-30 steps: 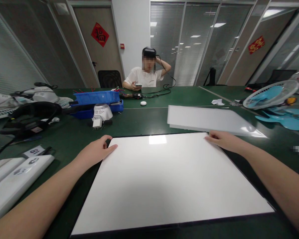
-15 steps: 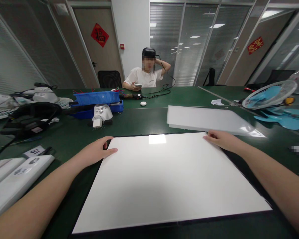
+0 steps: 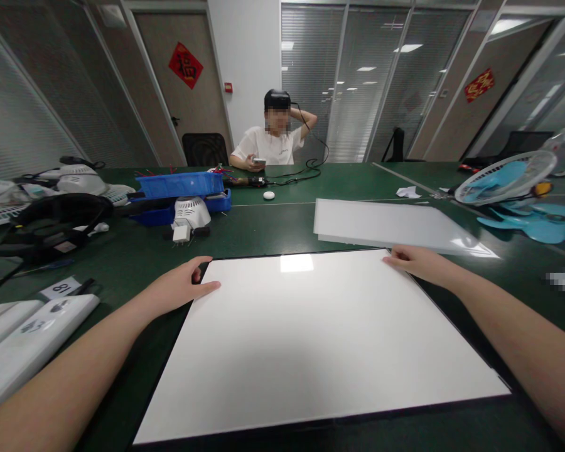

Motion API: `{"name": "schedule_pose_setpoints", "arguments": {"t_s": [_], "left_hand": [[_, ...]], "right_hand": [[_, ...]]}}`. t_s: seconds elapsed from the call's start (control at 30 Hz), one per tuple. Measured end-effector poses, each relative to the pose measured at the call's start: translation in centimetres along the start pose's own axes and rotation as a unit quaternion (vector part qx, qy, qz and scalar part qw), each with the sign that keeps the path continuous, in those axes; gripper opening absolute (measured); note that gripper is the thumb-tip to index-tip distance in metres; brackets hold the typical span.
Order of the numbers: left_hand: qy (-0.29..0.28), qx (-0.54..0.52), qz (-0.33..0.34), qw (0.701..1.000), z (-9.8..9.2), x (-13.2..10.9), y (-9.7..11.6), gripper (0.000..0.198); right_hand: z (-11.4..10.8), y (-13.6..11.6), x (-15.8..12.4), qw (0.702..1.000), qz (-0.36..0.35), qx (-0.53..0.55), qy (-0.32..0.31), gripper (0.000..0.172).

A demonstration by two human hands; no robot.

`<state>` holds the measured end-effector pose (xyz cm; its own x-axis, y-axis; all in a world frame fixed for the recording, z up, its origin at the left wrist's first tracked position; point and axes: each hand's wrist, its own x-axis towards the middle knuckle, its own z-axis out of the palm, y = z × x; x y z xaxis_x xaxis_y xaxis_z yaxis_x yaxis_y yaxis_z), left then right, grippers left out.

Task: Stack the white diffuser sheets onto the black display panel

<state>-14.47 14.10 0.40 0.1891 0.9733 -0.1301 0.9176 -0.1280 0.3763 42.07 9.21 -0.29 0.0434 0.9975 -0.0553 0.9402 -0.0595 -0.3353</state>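
Note:
A large, glossy white panel (image 3: 320,339) with a thin black edge lies in front of me, a ceiling light mirrored near its far side. My left hand (image 3: 181,287) grips its far left corner, thumb on the white face and fingertips at the edge. At the far right corner, my right hand (image 3: 409,260) pinches the panel between thumb and curled fingers. Just beyond that corner, translucent white sheets (image 3: 381,223) lie on the table, apart from the panel. What the fingers touch beneath the edge is hidden.
The green table (image 3: 258,229) bears blue bins (image 3: 181,185) and a white plug-like device (image 3: 188,216). Black headgear (image 3: 51,223) and white boxes (image 3: 42,333) are on the left. Blue fan blades (image 3: 537,220) lie right. A person (image 3: 270,144) sits opposite, holding a phone.
The whole view has shifted slightly, with most things appearing a little further left. Both hands keep their hold on the panel's far corners.

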Motion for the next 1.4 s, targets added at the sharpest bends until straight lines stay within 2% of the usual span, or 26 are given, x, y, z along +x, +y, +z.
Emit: {"name": "schedule_pose_setpoints", "arguments": {"t_s": [0.33, 0.6, 0.73, 0.83, 0.93, 1.07, 1.27, 1.4], "left_hand": [[-0.014, -0.010, -0.005, 1.000, -0.3, 0.0, 0.0, 0.097], [0.013, -0.020, -0.018, 1.000, -0.2, -0.2, 0.7, 0.080], [0.013, 0.020, -0.001, 1.000, -0.2, -0.2, 0.7, 0.074], [0.018, 0.028, 0.006, 0.999, -0.3, -0.2, 0.6, 0.075], [0.016, 0.024, 0.004, 1.000, -0.3, -0.1, 0.5, 0.076], [0.007, 0.022, 0.002, 1.000, -0.3, 0.0, 0.5, 0.076], [0.009, 0.017, -0.002, 1.000, -0.3, -0.2, 0.6, 0.077], [0.014, -0.023, -0.002, 1.000, -0.3, -0.2, 0.6, 0.068]], "right_hand": [[0.2, 0.2, 0.3, 1.000, -0.007, -0.010, 0.010, 0.058], [0.5, 0.8, 0.4, 0.999, 0.018, 0.035, 0.030, 0.052], [0.2, 0.7, 0.1, 0.996, 0.022, 0.087, 0.009, 0.062], [-0.3, 0.3, -0.2, 0.996, 0.023, 0.084, -0.017, 0.066], [-0.6, 0.2, -0.3, 0.996, 0.021, 0.082, -0.030, 0.065], [-0.5, 0.3, -0.2, 0.997, 0.000, 0.079, -0.019, 0.064], [-0.6, 0.1, -0.2, 0.996, 0.019, 0.077, -0.036, 0.067], [-0.8, -0.3, -0.5, 0.996, 0.033, 0.082, -0.032, 0.058]]}}
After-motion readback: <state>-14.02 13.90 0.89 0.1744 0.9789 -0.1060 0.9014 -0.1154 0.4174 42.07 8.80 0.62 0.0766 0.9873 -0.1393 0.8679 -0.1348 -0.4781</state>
